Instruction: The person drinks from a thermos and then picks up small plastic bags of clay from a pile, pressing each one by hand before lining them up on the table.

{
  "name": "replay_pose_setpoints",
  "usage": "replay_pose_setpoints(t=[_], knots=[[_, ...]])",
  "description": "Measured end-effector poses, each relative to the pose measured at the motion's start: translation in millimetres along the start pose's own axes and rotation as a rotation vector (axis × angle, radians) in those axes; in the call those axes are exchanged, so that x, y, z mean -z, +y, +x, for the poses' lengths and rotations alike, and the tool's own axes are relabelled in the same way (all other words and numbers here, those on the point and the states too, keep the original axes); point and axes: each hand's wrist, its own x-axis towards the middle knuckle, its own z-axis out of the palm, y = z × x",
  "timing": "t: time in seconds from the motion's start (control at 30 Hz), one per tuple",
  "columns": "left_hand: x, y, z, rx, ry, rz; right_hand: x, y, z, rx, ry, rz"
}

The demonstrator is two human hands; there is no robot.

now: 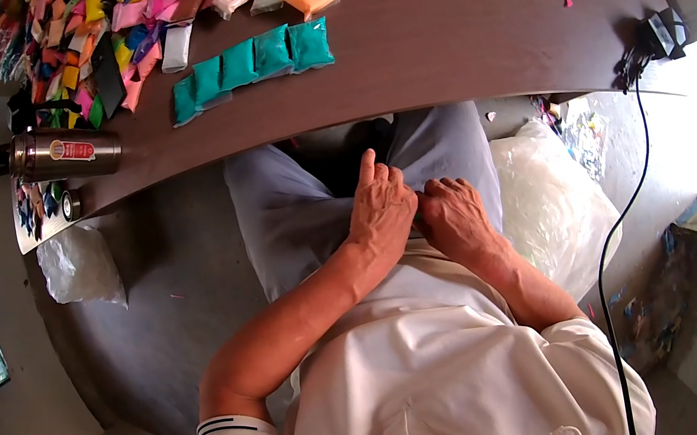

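Teal packets (238, 65) lay in a close row on the brown desk (451, 59), set apart from the mixed heap of coloured packets (71, 43) behind them, which kept them distinct and probably within easy reach. Both hands were off the desk, down at the lap: the left hand (380, 207) and the right hand (460, 216) met over the grey trousers (285, 201), just ahead of the cream shirt (446, 349), perhaps because the lap gave them support. One left finger pointed forward while the others curled; the right hand's fingers were bent inward. Whether they pinched anything I could not tell, since the knuckles covered the place where they met

Toward the desk's left end was a metal flask (67, 153), upright or lying, the curved view left that unclear, seemingly kept out of the arms' way. A black cord (634, 200) hung slack on the right, its lower end cut off by the bottom edge. A large clear bag (548, 210) was partly hidden behind the right leg and arm, and the heap's far side ran out of view
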Motion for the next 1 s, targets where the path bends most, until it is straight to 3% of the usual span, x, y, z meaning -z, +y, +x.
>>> replay_pose_setpoints(t=[0.2, 0.27, 0.6, 1.0], knots=[[-3.6, -0.8, -3.4, 0.003, 0.056, -0.062, -2.1, 0.3, -0.3, 0.005, -0.010, -0.007], [-3.0, 0.1, -1.9, 0.002, -0.035, -0.092, -2.2, 0.4, -0.2, 0.009, -0.011, -0.016], [-2.1, 2.8, -2.8, 0.026, -0.085, -0.111, -0.3, -0.5, -0.6, 0.002, -0.016, -0.002], [-3.0, 1.9, -6.0, 0.017, -0.018, -0.149, -0.1, 0.1, -1.1, -0.001, -0.023, -0.001]])
